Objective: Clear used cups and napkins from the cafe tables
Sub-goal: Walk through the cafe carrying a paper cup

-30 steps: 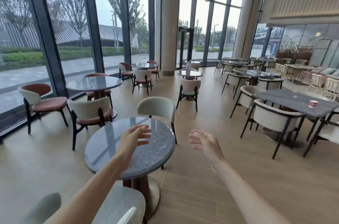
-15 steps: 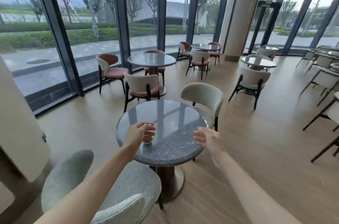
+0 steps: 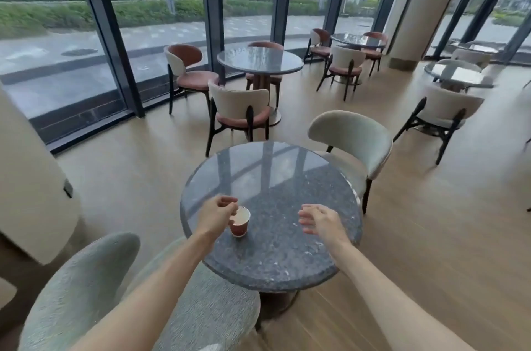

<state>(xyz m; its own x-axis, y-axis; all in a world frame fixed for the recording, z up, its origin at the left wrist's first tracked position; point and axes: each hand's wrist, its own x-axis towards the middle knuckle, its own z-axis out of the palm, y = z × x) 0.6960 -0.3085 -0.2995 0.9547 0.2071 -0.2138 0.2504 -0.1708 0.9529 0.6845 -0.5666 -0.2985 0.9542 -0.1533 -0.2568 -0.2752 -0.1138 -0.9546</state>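
On the near round table, a red paper cup stands upright at left, not yet lifted. Left hand curls round its rim; right hand hovers slack, empty. No napkins visible. Far tables look bare; clearing seems barely begun.

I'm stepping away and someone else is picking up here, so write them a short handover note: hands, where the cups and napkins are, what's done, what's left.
Left hand: fingers curled at the rim of the red paper cup; whether the grip has closed is unclear.
Right hand: open, holds nothing, over the table.
The cup stands upright on the near round table, near its left edge. No napkins visible.
Done: nothing cleared here yet.
Left: lift the cup and carry it off. The other tables in view show no cups.
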